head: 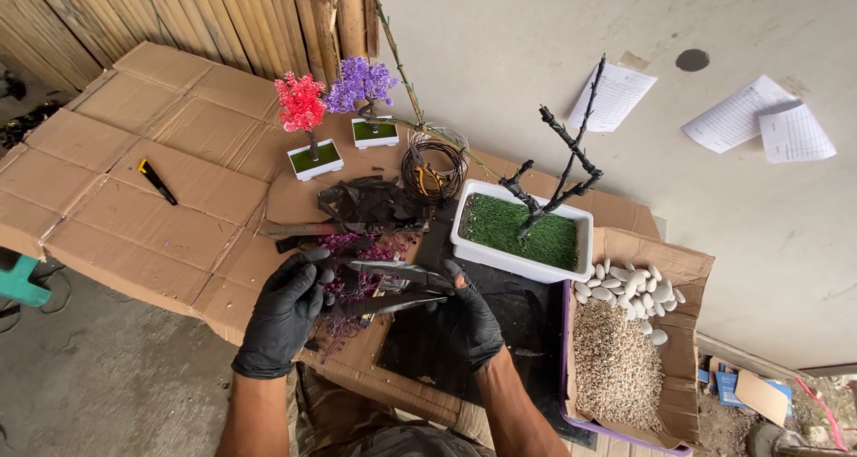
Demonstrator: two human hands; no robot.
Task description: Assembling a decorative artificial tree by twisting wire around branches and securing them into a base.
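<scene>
Gloved hands (284,307) (471,319), dark strips (393,287), near cardboard edge (268,328)

Just past the right hand there's a white planter (473,243) with fake grass and a bare black tree (558,176), white pebbles (629,287) to its right, red mini tree (302,109) and purple mini tree (361,87) further out.

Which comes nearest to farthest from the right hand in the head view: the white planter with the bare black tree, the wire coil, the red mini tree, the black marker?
From the right hand:
1. White planter, just beyond it, slightly right.
2. Wire coil, farther back, centre.
3. Red mini tree, back left.
4. Black marker, far left on the cardboard.
</scene>
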